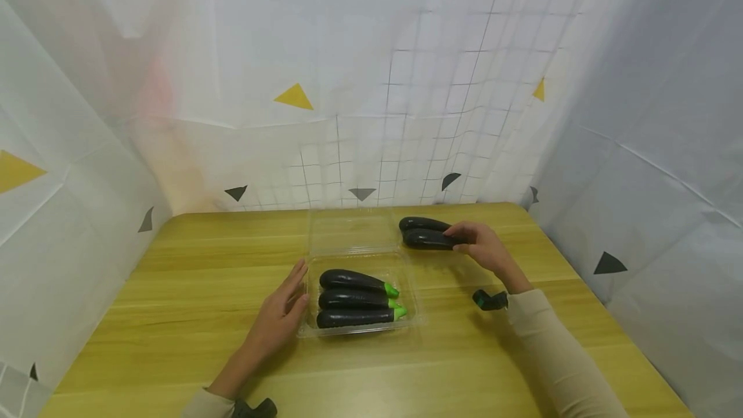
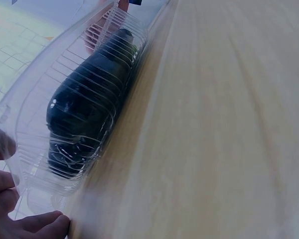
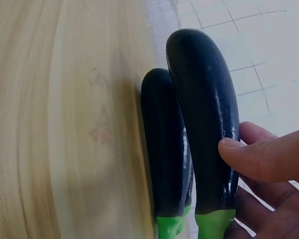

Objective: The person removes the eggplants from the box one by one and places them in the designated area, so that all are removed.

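A clear plastic clamshell box (image 1: 360, 331) lies on the table with its lid folded back. Inside, several dark eggplants (image 1: 351, 299), no more than 3, lie side by side, green stems to the right. My left hand (image 1: 280, 311) rests against the box's left side with loosely extended fingers; in the left wrist view fingertips (image 2: 52, 226) touch near its corner. To the right of the lid, my right hand (image 1: 482, 247) pinches an eggplant (image 3: 204, 114) between thumb and fingers. Another eggplant (image 3: 162, 144) lies behind it on the table, with part of a further one showing.
The clear lid (image 1: 354, 231) lies at the back of the wooden table (image 1: 203, 276). White sheeting (image 1: 261, 166) with yellow and dark triangles encloses the back and sides. Dark wrist devices (image 1: 490, 300) stick out beside both wrists.
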### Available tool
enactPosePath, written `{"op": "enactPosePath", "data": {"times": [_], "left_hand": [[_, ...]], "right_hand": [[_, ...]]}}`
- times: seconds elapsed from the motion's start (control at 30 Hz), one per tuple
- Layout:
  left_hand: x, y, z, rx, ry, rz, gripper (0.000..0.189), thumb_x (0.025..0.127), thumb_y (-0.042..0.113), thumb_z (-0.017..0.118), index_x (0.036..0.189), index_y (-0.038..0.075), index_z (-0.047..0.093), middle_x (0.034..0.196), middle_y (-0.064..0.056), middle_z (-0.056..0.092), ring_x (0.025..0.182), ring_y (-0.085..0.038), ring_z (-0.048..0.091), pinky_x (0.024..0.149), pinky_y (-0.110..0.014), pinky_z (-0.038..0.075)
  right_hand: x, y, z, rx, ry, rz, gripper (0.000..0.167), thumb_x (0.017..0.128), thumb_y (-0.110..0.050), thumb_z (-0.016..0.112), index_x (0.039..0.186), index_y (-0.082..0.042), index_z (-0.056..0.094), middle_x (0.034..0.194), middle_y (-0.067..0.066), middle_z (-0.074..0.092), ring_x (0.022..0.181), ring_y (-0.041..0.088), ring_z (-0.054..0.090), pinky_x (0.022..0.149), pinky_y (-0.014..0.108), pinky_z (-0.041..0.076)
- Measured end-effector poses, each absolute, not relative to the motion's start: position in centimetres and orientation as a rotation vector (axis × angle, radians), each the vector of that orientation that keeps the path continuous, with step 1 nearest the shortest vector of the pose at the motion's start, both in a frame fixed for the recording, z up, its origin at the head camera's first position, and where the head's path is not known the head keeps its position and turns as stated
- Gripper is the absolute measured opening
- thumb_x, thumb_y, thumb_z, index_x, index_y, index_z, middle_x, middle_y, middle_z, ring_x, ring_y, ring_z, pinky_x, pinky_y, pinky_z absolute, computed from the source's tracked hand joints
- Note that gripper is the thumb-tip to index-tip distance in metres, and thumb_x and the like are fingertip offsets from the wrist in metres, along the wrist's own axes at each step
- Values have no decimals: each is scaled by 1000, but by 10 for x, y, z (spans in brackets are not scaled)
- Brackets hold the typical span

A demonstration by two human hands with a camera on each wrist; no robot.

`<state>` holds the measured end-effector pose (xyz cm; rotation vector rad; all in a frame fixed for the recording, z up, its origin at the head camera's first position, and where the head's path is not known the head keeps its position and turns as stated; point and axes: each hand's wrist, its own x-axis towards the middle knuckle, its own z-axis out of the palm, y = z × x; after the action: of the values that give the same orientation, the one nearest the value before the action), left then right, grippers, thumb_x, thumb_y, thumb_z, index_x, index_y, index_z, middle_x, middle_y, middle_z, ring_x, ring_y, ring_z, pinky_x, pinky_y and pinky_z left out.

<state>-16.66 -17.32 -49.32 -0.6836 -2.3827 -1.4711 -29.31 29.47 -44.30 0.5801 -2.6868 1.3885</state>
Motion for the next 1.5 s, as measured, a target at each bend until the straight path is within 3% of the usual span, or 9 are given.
{"op": "enactPosePath", "data": {"times": [0.2,0.47,0.73,1.07,1.3,1.5], "left_hand": [[-167,-174,-493,-700,-2370,-1483,55,106,5,58,158,-1,40,167,-16,28,133,-44,52,105,-51,46],[-168,-174,-494,-705,-2361,-1489,55,106,4,59,158,0,41,166,-17,28,133,-43,53,104,-50,47],[-167,-174,-494,-693,-2369,-1494,55,107,6,58,158,1,41,167,-14,28,133,-43,53,105,-50,47],[-166,-173,-492,-688,-2373,-1499,55,107,6,58,159,0,40,167,-15,28,133,-43,53,105,-51,46],[-166,-174,-491,-683,-2390,-1476,55,107,7,57,159,0,39,167,-15,28,133,-43,53,105,-51,46],[-166,-173,-492,-669,-2402,-1451,56,107,7,57,160,2,39,167,-15,28,132,-43,54,104,-51,47]], "right_hand": [[-296,297,-452,579,-2685,1381,33,89,13,71,119,1,74,126,22,68,116,39,65,89,31,56],[-293,294,-453,661,-2671,1380,33,87,17,69,119,9,71,124,28,67,117,45,64,98,54,53],[-275,283,-438,659,-2693,1431,31,89,19,65,119,16,67,126,35,64,120,52,59,100,65,47],[-273,282,-438,655,-2724,1422,30,91,18,64,121,16,67,127,35,63,121,53,58,102,65,47],[-290,291,-461,636,-2709,1415,31,91,16,68,122,14,68,126,34,64,119,52,60,101,66,47],[-299,299,-468,628,-2710,1365,30,92,7,73,123,7,71,126,24,68,118,44,64,97,48,55]]}}
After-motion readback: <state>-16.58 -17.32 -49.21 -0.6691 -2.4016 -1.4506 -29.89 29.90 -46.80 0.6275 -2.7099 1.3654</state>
